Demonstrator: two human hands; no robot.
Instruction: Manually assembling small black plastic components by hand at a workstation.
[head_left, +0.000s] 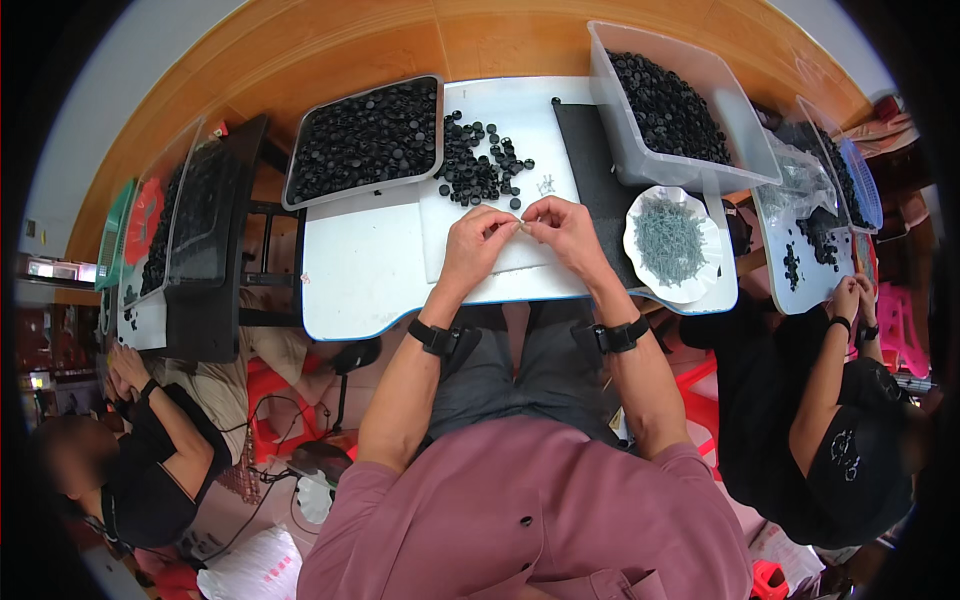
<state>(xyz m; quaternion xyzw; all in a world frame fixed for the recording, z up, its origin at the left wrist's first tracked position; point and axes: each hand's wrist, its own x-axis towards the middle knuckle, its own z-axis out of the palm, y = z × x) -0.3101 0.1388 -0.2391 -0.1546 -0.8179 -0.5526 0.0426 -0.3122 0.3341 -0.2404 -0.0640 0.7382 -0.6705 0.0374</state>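
My left hand (478, 243) and my right hand (565, 236) meet above the white sheet at the table's near edge. Thumb and forefinger of each are pinched together, fingertips almost touching. Whatever lies between them is too small to make out. Just beyond the fingers spreads a loose heap of small round black caps (478, 172). A few thin pale slivers (546, 185) lie on the sheet beside that heap. To the right of my right hand, a white scalloped plate (712, 262) holds a pile of thin grey-green pieces (669, 240).
A metal tray (441, 122) full of black caps stands at the back left of the white table (365, 265). A translucent bin (690, 172) with more caps is at the back right, near a black mat (585, 150). Co-workers' hands (125, 370) (853, 297) work at side tables.
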